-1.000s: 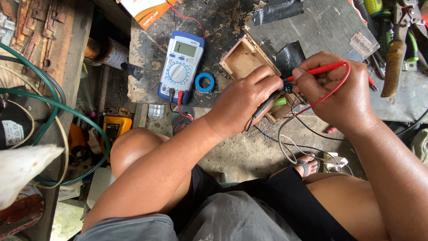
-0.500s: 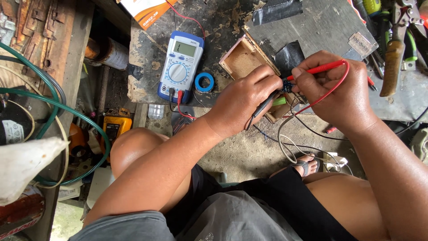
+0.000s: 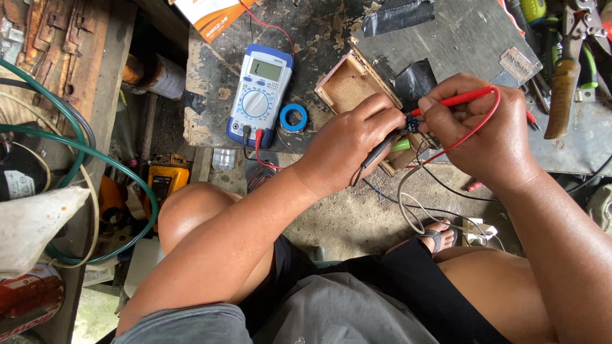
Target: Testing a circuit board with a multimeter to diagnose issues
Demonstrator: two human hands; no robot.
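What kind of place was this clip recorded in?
Probably a small, informal electrical repair workshop. A blue and white multimeter lies on a worn, stained workbench, hand tools are piled at its right edge, and the right hand and left hand hold test probes to a small part.

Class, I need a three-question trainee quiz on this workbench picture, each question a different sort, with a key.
1. True or false: the right hand holds the red probe.
2. Which thing lies just right of the multimeter? A) blue tape roll B) yellow pliers C) glass jar
3. Fill in: the left hand holds the ____ probe.

Key: 1 true; 2 A; 3 black. Both probe tips meet at a small part beside the wooden box.
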